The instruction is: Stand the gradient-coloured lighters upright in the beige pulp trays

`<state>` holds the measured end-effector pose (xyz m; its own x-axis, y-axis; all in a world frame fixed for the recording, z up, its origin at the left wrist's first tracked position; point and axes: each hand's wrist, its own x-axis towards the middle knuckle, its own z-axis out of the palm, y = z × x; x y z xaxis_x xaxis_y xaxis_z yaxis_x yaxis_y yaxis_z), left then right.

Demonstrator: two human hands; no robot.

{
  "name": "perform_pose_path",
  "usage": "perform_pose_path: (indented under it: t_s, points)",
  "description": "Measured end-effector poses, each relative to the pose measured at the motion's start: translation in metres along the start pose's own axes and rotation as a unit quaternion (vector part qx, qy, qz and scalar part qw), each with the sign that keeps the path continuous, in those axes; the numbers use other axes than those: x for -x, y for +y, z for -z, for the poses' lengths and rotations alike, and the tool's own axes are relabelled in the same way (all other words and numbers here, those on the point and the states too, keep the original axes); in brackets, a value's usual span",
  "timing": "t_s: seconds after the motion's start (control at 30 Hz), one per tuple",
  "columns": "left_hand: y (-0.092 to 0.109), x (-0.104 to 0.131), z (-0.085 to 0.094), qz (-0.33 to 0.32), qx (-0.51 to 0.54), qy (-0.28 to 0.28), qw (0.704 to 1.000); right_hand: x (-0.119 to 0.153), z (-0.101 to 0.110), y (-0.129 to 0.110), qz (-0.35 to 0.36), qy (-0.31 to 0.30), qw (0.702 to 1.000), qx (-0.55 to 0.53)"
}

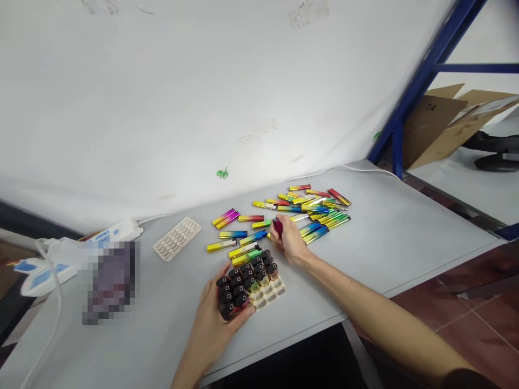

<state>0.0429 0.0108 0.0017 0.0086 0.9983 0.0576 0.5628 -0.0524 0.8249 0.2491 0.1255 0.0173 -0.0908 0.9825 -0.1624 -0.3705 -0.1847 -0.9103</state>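
Note:
My left hand (pixel 217 319) is closed around the left end of a cream slotted tray (pixel 271 296). Several black-topped lighters (pixel 239 289) stand upright in the tray's slots; the bare slots are toward its front right. Just beyond the tray, my right hand (pixel 290 237) grips a dark red lighter (pixel 278 226), its top showing past the thumb and the rest hidden in the fingers. Around that hand lie many loose shiny lighters in yellow, blue, green, red and purple, among them a blue-yellow lighter (pixel 316 235) and a purple-yellow lighter (pixel 226 219).
A second cream slotted tray (pixel 177 239) lies to the left on the grey table (pixel 377 227). Further left are white power strips (pixel 117 233) with cables and a blurred-out object (pixel 113 281). A blue metal frame (pixel 421 75) and cardboard boxes (pixel 441 119) stand at the right.

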Motion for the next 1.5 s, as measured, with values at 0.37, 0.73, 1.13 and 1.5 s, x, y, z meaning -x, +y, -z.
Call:
perform_pose_path:
  t_s: [0.37,0.73,1.13,1.5]
  points:
    - [-0.001,0.002,-0.002,0.021,-0.031,-0.025,0.999,-0.002,0.004,-0.001,0.151,0.046,0.979,0.13]
    - [-0.002,0.002,-0.002,-0.004,-0.065,-0.011,0.998,0.068,0.019,-0.068,0.33,0.064,0.889,0.309]
    - [-0.004,0.003,-0.004,-0.054,-0.079,-0.004,0.995,0.116,-0.008,-0.006,0.364,-0.131,0.723,0.572]
    - [-0.006,0.007,-0.005,-0.06,-0.074,-0.009,0.995,0.118,-0.015,-0.026,0.377,-0.138,0.644,0.651]
